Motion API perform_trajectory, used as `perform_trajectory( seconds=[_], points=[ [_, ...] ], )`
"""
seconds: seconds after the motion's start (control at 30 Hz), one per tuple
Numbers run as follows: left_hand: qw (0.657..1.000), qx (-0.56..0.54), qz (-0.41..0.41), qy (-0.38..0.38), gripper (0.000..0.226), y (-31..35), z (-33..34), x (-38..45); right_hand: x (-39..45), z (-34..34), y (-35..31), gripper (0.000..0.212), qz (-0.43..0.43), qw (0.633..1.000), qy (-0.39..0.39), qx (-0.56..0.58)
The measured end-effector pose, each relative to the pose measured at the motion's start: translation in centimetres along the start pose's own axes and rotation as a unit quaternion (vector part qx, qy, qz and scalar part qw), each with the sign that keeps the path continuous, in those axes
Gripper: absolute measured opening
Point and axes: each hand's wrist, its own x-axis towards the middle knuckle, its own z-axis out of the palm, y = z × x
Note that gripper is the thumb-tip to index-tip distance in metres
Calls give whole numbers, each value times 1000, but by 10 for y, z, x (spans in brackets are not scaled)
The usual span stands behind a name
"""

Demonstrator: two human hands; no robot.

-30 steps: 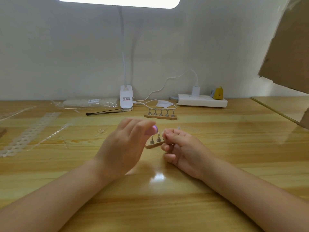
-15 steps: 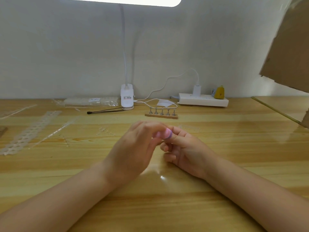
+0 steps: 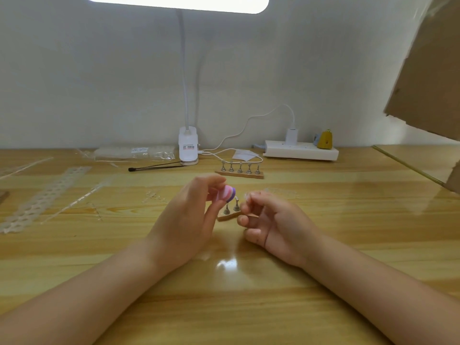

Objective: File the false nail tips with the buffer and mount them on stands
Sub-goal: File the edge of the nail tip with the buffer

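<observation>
Nail-tip work sits mid-way across the glossy yellow wooden counter (image 3: 348, 220). Left hand (image 3: 184, 225) holds a small pink-and-purple layered buffer block (image 3: 227, 192) in a curled grip. Right hand (image 3: 276, 220) pinches a tiny clear false nail tip (image 3: 246, 195), blurred. Between them stands a small wooden base with metal stands (image 3: 230, 211); a second five-post stand base (image 3: 239, 170) sits farther back.

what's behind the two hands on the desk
Between the left hand holding a pink-purple buffer block and the right hand, a small wooden stand strip shows two metal pegs; the rest is covered.
</observation>
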Motion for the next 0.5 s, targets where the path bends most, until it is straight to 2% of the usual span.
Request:
perform_trajectory(
  seconds=[0.1,0.17,0.27,0.5],
  points=[
    [1000,-1,8,-4,30,2,2,-1,1,0,-3,27,-2,999,44,23],
    [1000,-2,-3,4,29,0,0,-1,2,-1,-4,23,-11,998,59,27],
    [1000,-8,-13,14,29,-2,-1,0,4,-4,-1,5,-33,996,75,-21],
    [1000,1,-16,17,28,-4,1,-1,4,-5,4,15,-59,992,77,-83]
  ],
)
